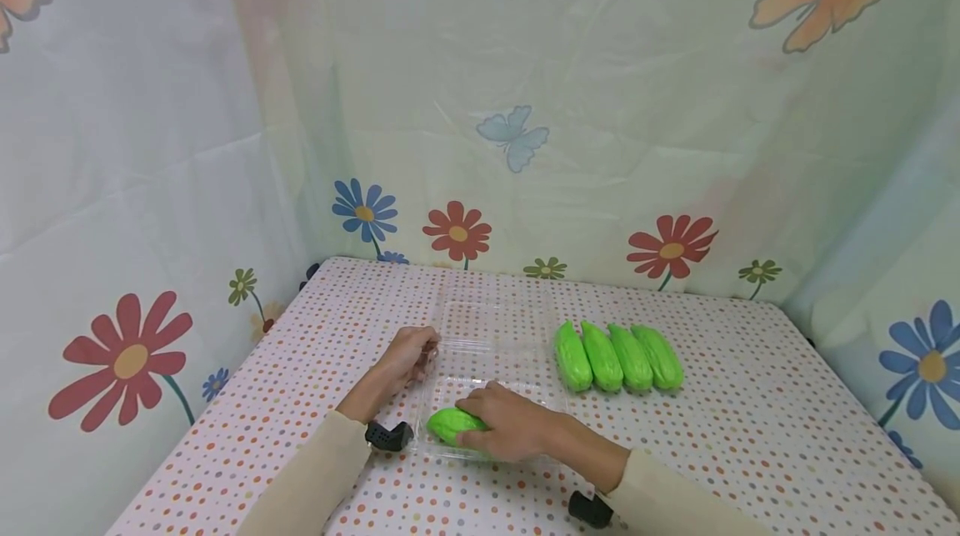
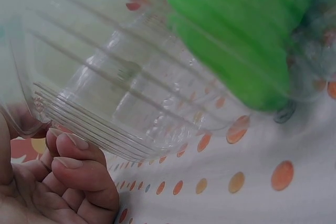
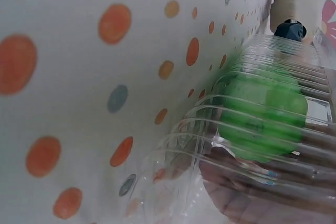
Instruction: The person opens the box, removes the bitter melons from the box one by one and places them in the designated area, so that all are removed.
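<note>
A clear plastic clamshell container [image 1: 448, 451] lies open on the table, its see-through lid [image 1: 491, 321] folded back at the far side. My left hand [image 1: 408, 354] pinches the container's left edge near the hinge, thumb and curled fingers at the ridged corner in the left wrist view. My right hand [image 1: 513, 423] reaches into the base and grips a bright green ridged gourd [image 1: 447, 424], fingers over its right end. Through the ribbed wall in the right wrist view, the gourd [image 3: 262, 114] shows with the fingers beside it.
Several like green gourds [image 1: 618, 359] stand in a row, side by side, right of the container. A polka-dot cloth covers the table [image 1: 750, 436]. Curtains [image 1: 585, 86] printed with flowers and butterflies hang behind and at both sides. Dark wrist cameras [image 1: 389, 436] sit at my sleeves.
</note>
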The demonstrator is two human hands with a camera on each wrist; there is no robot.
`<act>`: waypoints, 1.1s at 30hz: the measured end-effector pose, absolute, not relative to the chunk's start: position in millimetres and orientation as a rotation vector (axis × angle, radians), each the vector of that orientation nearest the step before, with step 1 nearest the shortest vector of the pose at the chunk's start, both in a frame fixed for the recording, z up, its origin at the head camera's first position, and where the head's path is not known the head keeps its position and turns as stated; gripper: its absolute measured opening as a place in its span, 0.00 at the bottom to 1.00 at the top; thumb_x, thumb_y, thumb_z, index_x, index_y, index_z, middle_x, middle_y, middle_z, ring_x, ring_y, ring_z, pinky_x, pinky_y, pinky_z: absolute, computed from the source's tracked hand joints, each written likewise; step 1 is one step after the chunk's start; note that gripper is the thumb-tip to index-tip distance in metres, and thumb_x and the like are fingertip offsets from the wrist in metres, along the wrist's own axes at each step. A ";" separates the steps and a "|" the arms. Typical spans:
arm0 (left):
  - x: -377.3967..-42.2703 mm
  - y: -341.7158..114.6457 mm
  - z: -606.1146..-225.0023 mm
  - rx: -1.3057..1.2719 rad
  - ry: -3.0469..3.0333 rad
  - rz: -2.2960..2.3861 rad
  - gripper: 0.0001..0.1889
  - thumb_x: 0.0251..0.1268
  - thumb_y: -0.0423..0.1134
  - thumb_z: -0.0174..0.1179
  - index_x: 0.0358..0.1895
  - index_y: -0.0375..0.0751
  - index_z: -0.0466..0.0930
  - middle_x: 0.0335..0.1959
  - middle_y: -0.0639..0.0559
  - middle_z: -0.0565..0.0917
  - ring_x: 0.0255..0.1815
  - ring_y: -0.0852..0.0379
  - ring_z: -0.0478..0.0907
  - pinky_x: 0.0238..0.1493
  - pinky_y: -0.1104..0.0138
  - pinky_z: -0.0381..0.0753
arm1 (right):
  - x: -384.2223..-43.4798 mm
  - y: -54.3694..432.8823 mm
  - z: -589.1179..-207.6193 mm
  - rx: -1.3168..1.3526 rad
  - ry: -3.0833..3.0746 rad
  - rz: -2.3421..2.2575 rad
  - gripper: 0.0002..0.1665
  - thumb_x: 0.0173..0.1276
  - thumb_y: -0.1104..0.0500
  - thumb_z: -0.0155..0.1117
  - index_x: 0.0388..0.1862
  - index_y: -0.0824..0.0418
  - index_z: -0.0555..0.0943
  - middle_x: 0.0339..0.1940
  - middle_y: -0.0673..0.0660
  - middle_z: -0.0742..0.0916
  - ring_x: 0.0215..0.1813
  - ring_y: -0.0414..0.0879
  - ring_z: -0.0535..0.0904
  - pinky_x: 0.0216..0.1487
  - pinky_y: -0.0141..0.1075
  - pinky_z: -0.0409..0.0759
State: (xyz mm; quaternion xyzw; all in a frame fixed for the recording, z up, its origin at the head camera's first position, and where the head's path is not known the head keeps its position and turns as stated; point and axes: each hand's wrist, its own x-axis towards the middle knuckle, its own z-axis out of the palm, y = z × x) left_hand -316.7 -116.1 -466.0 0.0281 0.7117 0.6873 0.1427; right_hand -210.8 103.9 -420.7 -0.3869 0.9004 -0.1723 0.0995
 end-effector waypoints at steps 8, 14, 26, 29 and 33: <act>-314.9 -115.4 -464.5 0.074 2.052 1.984 0.12 0.70 0.39 0.51 0.42 0.30 0.75 0.19 0.54 0.73 0.14 0.61 0.62 0.14 0.69 0.63 | -216.0 99.8 -426.0 -1.131 2.618 -0.634 0.30 0.70 0.42 0.64 0.61 0.62 0.82 0.45 0.47 0.83 0.42 0.35 0.72 0.44 0.30 0.71; -314.6 -114.3 -464.4 0.074 2.069 1.974 0.12 0.70 0.38 0.50 0.42 0.30 0.76 0.20 0.54 0.73 0.14 0.62 0.58 0.14 0.70 0.62 | -217.2 95.6 -429.2 -1.072 2.570 -0.727 0.27 0.68 0.43 0.64 0.55 0.61 0.83 0.32 0.43 0.78 0.33 0.35 0.71 0.35 0.29 0.72; -315.3 -113.1 -465.4 0.059 2.083 1.987 0.11 0.68 0.39 0.52 0.38 0.31 0.76 0.19 0.54 0.74 0.15 0.62 0.60 0.14 0.71 0.62 | -217.6 94.1 -430.8 -1.037 2.582 -0.658 0.34 0.69 0.45 0.53 0.71 0.58 0.74 0.44 0.45 0.79 0.40 0.37 0.73 0.42 0.33 0.73; -314.8 -113.6 -464.6 0.060 2.068 1.992 0.11 0.68 0.39 0.52 0.39 0.31 0.75 0.19 0.54 0.74 0.15 0.63 0.60 0.14 0.71 0.62 | -216.8 94.9 -430.3 -1.010 2.621 -0.623 0.34 0.70 0.44 0.50 0.73 0.55 0.73 0.46 0.46 0.78 0.40 0.38 0.72 0.44 0.37 0.72; -314.2 -114.5 -463.6 0.064 2.062 1.988 0.11 0.69 0.38 0.51 0.39 0.30 0.75 0.19 0.53 0.74 0.15 0.62 0.59 0.14 0.71 0.63 | -216.5 95.9 -429.9 -0.983 2.666 -0.594 0.35 0.71 0.43 0.49 0.75 0.52 0.71 0.49 0.48 0.78 0.41 0.40 0.73 0.47 0.43 0.72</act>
